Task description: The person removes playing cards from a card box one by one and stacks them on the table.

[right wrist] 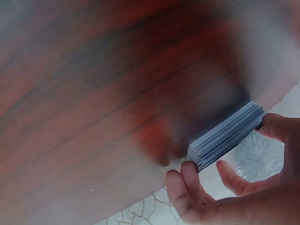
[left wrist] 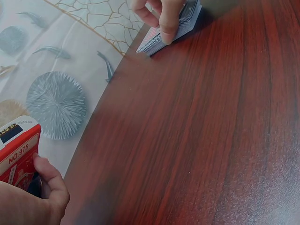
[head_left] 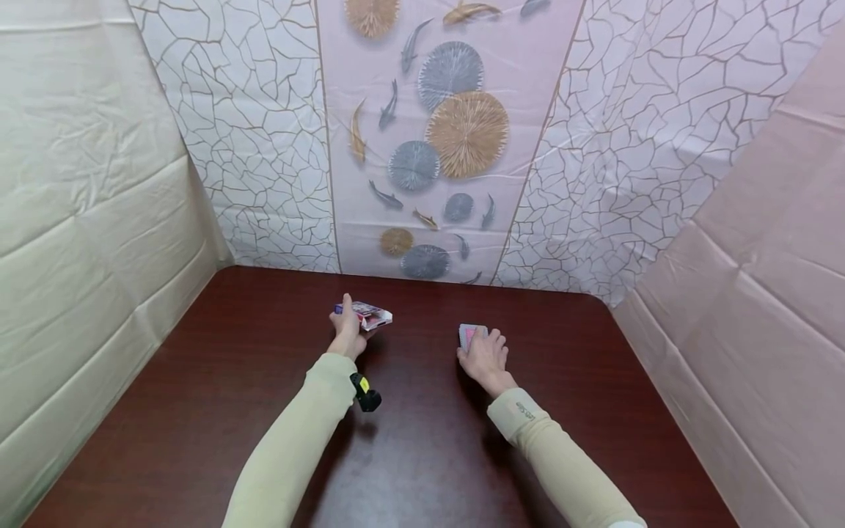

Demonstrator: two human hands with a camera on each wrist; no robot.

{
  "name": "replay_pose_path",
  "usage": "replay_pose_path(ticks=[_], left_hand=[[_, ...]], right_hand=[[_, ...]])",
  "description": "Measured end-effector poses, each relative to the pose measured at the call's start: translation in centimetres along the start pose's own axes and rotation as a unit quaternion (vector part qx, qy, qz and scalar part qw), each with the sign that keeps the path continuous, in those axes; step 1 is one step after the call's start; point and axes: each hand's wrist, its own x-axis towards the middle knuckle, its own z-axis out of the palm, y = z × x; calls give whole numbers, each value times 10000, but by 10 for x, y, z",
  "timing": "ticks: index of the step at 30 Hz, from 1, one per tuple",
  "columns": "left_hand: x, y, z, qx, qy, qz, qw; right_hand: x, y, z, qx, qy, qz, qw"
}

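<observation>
In the head view, my left hand point(head_left: 348, 339) grips a small card box point(head_left: 375, 317) over the far part of the table. The left wrist view shows the box point(left wrist: 22, 151) is red, printed "NO.975", with a white flap raised at its end and my thumb against its face. To the right, my right hand point(head_left: 486, 358) holds a deck of playing cards point(head_left: 465, 332) from above, close over the tabletop. Seen from the right wrist, the deck point(right wrist: 227, 135) is a thick squared stack, with thumb and fingers at its opposite ends.
The dark red-brown wooden table point(head_left: 409, 440) ends at a patterned cloth backdrop point(head_left: 264, 147) of fish and round motifs. Pale cloth walls point(head_left: 86, 205) stand on both sides. A black device with a yellow mark point(head_left: 366, 394) is strapped to the left wrist.
</observation>
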Motion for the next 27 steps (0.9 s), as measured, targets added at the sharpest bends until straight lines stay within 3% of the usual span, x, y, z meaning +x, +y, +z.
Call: replay_pose_path(ticks=[15,27], left_hand=[[-5,-5,2,57,-70,-75,9999],[-9,2,6,-26,-185,-133,9997]], right_hand=[[1,-6,3,-397,-61,113,9991],[4,-9,-2,-248,-295,337,9987]])
